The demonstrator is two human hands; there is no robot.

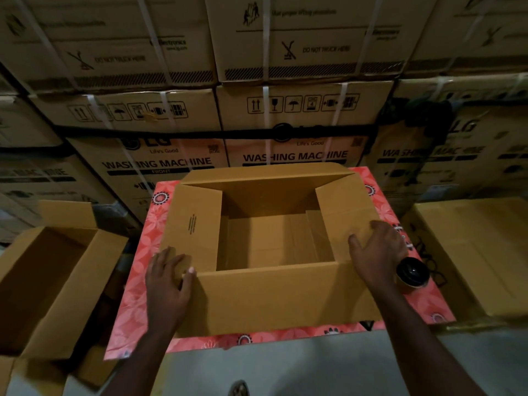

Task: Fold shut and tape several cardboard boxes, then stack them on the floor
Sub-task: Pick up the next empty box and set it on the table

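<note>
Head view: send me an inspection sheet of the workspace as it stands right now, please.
Surface: pink floral tabletop, carrying the box.
Job's things: open brown cardboard box, empty inside; left and right side flaps leaning inward, far and near flaps unfolded.
Clutter: round black-topped object by the right wrist, identity unclear.
Grippers: left hand flat on left flap; right hand spread on right flap.
Cables: nothing seen.
Surroundings: second open cardboard box left; another brown cardboard box right; stacked washing-machine cartons behind.

Open box (271, 238) on table (385, 207), between side boxes (51, 281).
</note>
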